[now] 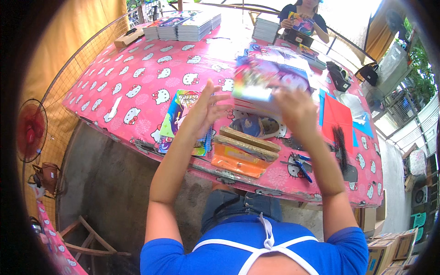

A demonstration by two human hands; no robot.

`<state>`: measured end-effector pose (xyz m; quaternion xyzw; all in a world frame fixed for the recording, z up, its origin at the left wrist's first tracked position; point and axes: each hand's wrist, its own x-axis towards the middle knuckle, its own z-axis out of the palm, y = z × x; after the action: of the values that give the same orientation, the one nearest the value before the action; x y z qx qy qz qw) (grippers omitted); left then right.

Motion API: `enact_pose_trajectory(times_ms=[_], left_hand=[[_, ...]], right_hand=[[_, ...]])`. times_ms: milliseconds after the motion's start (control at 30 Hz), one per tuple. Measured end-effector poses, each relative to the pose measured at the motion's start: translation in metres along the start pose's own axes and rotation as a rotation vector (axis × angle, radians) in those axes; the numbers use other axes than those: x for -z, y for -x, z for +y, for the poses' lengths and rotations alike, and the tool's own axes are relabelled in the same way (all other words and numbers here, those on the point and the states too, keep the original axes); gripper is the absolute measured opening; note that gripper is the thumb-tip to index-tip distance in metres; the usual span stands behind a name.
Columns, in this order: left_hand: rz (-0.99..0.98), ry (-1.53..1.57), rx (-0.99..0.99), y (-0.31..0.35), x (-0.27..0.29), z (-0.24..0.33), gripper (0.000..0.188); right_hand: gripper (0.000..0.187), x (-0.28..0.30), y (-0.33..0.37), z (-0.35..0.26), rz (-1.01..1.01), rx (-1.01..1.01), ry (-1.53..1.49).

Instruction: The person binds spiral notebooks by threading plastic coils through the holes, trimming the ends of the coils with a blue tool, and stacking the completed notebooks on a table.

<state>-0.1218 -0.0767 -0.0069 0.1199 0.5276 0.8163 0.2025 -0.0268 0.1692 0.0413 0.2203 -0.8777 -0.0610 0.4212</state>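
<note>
My right hand (295, 107), smeared by motion, grips the near edge of a brightly printed notebook cover (256, 75), which is blurred too; whether pages are attached, I cannot tell. It is lifted in front of a pile of similar printed covers (293, 62). My left hand (208, 112) hovers with fingers spread and nothing in it. Below it lie a few colourful spiral notebooks (174, 119), partly hidden by my forearm. Between my arms stands an orange-and-brown wooden block or holder (245, 153), with a blue-patterned item (252, 126) behind it.
Blue-handled pliers (302, 168), a black brush-like strip (339, 146) and red and blue sheets (337, 119) lie to the right. Stacked spiral notebooks (183, 27) fill the far left of the pink table (151, 75). Across it, a person (305, 20) holds a colourful cover. A red fan (33, 130) stands left.
</note>
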Motion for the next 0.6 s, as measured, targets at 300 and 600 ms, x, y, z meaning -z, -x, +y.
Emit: enact_pose_trajectory(times_ms=[300,600], left_hand=[[-0.214,-0.125,-0.459,0.053,-0.042,0.025,0.028],[-0.072,-0.195,-0.552,0.067,-0.040,0.009,0.030]], right_hand=[[0.031,0.048,0.094,-0.057,0.220,-0.951,-1.097],[0.009,0.027,0.131,-0.082,0.171,-0.867,-0.666]])
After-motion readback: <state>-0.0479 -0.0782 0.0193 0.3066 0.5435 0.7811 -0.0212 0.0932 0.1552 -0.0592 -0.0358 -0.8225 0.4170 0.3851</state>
